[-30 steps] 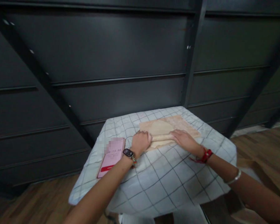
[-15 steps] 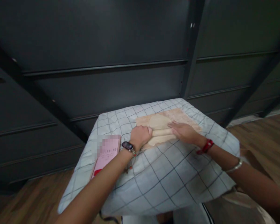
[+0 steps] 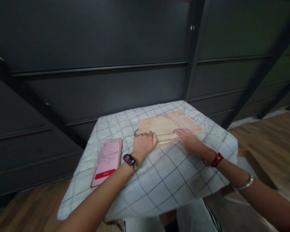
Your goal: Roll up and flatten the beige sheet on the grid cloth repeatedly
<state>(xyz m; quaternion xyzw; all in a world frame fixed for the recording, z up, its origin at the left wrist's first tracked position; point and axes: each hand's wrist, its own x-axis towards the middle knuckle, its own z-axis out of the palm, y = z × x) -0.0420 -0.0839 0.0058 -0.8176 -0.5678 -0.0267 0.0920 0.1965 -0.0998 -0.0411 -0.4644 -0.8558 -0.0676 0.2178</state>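
A pale wooden rolling pin (image 3: pixel 166 137) lies across a flat, cream-coloured sheet of dough (image 3: pixel 161 123). Under the dough is a thin peach-coloured mat (image 3: pixel 185 119). My left hand (image 3: pixel 144 143) is closed in a fist round the left end of the pin, which it hides. At the other end, my right hand (image 3: pixel 188 140) rests over the pin with its fingers stretched out flat and close together. Most of the dough shows on the far side of the pin, with a narrow strip on the near side.
A pink-screened phone (image 3: pixel 108 161) lies left of my left forearm on the white checked cloth (image 3: pixel 159 180) that covers the small table. Dark panels (image 3: pixel 125 93) stand just behind it. Below on the right is a brown open box (image 3: pixel 258 167) on the wooden floor.
The rolling pin and both hands have come slightly nearer to me over the dough, so less dough shows on the near side. The view has shifted a little, and more of the phone shows.
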